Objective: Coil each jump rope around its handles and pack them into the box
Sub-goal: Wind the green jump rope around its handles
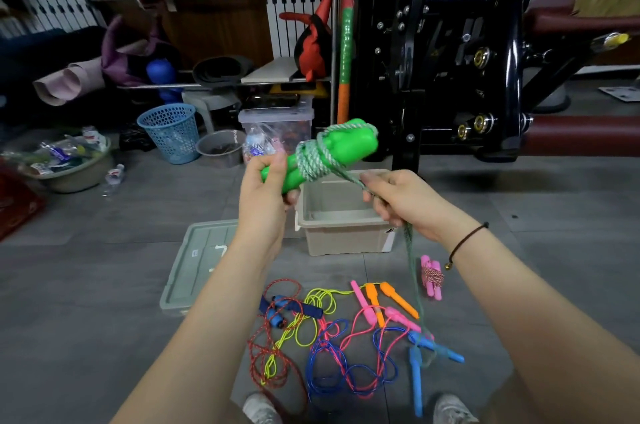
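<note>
My left hand (265,196) grips the lower end of two green handles (349,146) held side by side. Green-and-white rope (313,160) is wound several turns around them. My right hand (401,200) pinches the free rope, which hangs down past my wrist to the floor. Behind my hands stands the open beige box (343,236), nothing visible inside. One pink rope bundle (431,276), coiled on its handles, lies right of the box. Loose ropes lie tangled on the floor: red with dark blue handles (294,309), yellow with orange handles (398,299), pink (360,295), blue (415,375).
The box's grey lid (197,264) lies flat on the floor to the left. A black exercise machine (450,52) stands behind the box. A blue mesh basket (171,132), a clear tub (277,127) and a basin of clutter (59,163) lie further left. My shoes (259,409) show at the bottom.
</note>
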`<state>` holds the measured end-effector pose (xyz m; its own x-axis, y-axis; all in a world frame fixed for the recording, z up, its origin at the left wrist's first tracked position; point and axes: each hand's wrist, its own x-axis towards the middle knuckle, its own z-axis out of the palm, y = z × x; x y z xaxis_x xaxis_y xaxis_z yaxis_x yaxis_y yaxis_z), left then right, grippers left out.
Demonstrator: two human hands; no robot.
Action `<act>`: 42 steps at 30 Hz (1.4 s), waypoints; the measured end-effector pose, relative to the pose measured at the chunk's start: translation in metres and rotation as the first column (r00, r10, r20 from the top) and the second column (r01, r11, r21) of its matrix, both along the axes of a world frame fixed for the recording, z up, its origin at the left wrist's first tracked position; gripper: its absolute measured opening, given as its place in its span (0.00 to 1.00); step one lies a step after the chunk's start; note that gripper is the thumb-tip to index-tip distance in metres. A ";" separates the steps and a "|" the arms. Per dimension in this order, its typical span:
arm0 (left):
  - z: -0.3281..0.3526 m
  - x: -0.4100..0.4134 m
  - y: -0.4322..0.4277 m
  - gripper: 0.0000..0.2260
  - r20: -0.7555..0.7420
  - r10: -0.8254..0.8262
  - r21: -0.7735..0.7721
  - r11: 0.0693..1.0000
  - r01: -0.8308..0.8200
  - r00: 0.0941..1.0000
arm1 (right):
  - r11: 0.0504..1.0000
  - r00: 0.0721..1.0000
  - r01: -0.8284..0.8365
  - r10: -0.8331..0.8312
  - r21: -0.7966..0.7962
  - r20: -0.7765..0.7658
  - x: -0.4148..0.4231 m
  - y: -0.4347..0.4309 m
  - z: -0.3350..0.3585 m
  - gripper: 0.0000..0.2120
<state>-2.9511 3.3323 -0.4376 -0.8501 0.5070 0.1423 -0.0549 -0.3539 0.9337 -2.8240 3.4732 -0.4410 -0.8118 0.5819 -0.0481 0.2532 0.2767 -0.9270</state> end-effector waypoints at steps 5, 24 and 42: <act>-0.015 -0.024 -0.001 0.06 -0.302 0.305 -0.228 0.897 -0.379 0.903 | 0.971 0.968 -0.235 0.230 0.041 0.104 0.004 -0.018 0.015 0.17; -0.012 -0.018 -0.023 0.05 -0.357 -0.561 -0.471 0.798 0.375 0.747 | 0.996 0.980 0.059 -0.069 -0.061 -0.185 0.027 0.013 0.033 0.19; -0.014 -0.016 0.012 0.05 -0.215 0.294 -0.196 0.921 -0.336 0.931 | 0.951 0.956 -0.284 0.272 0.119 0.108 0.003 -0.039 0.009 0.14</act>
<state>-2.9670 3.3443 -0.4513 -0.9421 0.2534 0.2198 0.1994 -0.1042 0.9744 -2.8215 3.4346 -0.4323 -0.9381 0.3401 -0.0662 0.2293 0.4661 -0.8545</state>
